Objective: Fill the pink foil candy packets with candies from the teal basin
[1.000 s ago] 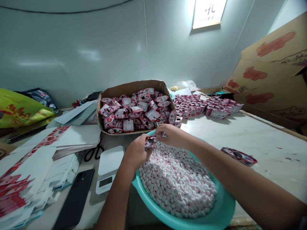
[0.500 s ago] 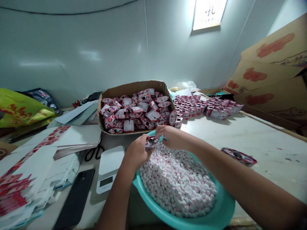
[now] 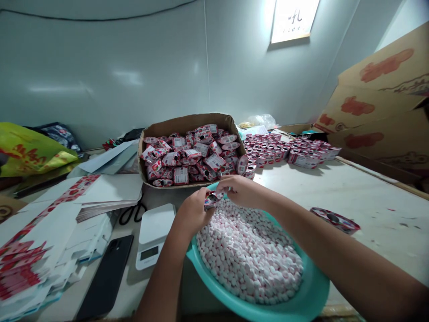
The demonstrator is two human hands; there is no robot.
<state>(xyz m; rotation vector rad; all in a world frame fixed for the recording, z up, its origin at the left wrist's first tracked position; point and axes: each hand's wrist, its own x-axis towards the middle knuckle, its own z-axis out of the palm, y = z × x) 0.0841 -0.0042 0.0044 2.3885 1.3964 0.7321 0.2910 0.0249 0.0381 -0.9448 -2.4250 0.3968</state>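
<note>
My left hand point(image 3: 194, 209) is closed around a small pink-and-red printed carton point(image 3: 212, 200) with a dark round hole in its face. At the carton's right end, the curled fingers of my right hand point(image 3: 238, 191) pinch its edge; the fingertips are partly hidden. Both hands are over the far side of a teal basin point(image 3: 214, 295). Heaped in the basin are many small white-and-pink candies point(image 3: 248, 255), apparently tablets or pillows in shape.
Behind the basin stands a cardboard box point(image 3: 187, 120) of similar cartons. More cartons point(image 3: 301, 154) stand in rows to its right, and a flat one point(image 3: 335, 220) lies by my right forearm. Leftward are a white scale point(image 3: 156, 230), black scissors point(image 3: 133, 213), a phone point(image 3: 105, 277) and stacked card point(image 3: 110, 192).
My right hand's fingers have closed in on the carton's edge, with its fingertips shifting slightly. The left hand keeps its hold, and the view has moved a little.
</note>
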